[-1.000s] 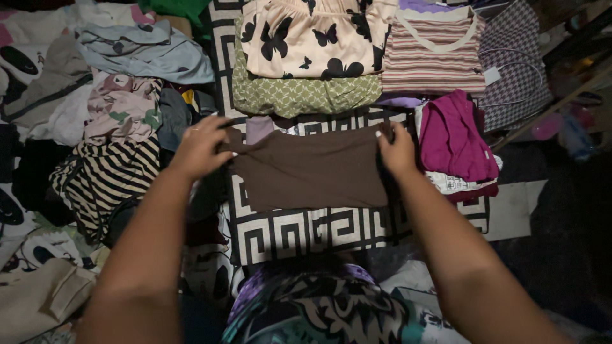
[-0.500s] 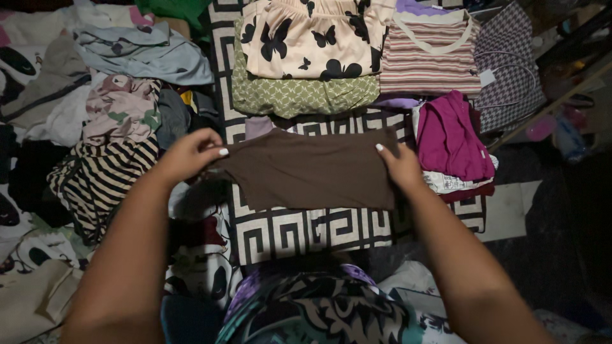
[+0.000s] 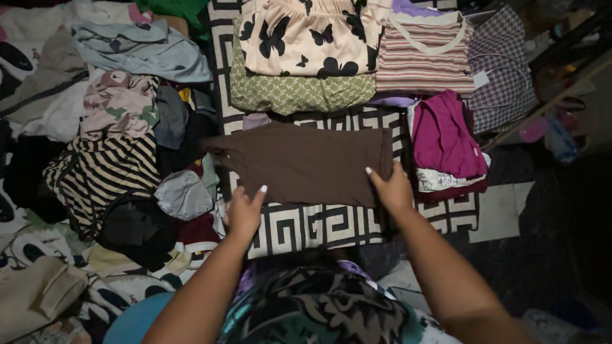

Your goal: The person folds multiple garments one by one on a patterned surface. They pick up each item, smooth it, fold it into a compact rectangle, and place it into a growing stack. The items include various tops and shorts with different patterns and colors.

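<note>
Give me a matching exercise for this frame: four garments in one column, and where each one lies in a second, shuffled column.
Garments:
1. brown garment
2. butterfly-print garment
3. magenta garment
4. black-and-cream striped garment

Places:
A. on top of the green patterned pile
B. in the loose heap on the left
C. spread flat on the black-and-white patterned cloth, at both hands
D. on a small stack to the right of the brown one

Pairs: 1-C, 2-A, 3-D, 4-B
</note>
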